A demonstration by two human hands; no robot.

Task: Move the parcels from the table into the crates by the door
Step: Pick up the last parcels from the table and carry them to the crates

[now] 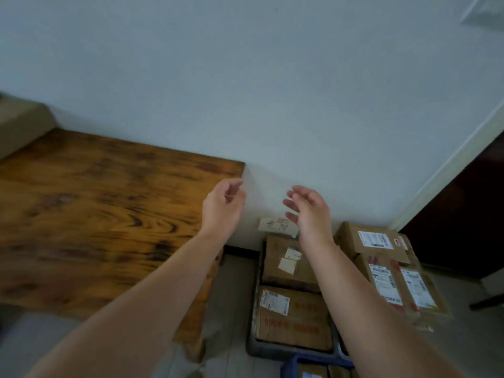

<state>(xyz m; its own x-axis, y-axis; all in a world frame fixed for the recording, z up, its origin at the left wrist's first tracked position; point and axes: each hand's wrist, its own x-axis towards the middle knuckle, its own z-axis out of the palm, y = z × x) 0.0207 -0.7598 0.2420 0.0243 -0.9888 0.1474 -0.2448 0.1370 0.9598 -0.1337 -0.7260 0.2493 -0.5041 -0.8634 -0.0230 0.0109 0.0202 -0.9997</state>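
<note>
Curling loosely, fingers (291,205) of left hand (222,207) and right hand (309,211) hold nothing.

I see the table (95,214) left, against the wall (245,77); right of it a crate (253,346) on the floor (231,296) holds parcels (293,317), with more parcels (381,257) stacked beside the door (463,214).

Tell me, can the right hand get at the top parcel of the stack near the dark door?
Probably yes. The right hand is open and empty, in the air just left of that parcel. The parcel lies uppermost with its labelled face bare, and nothing stands between them.
</note>
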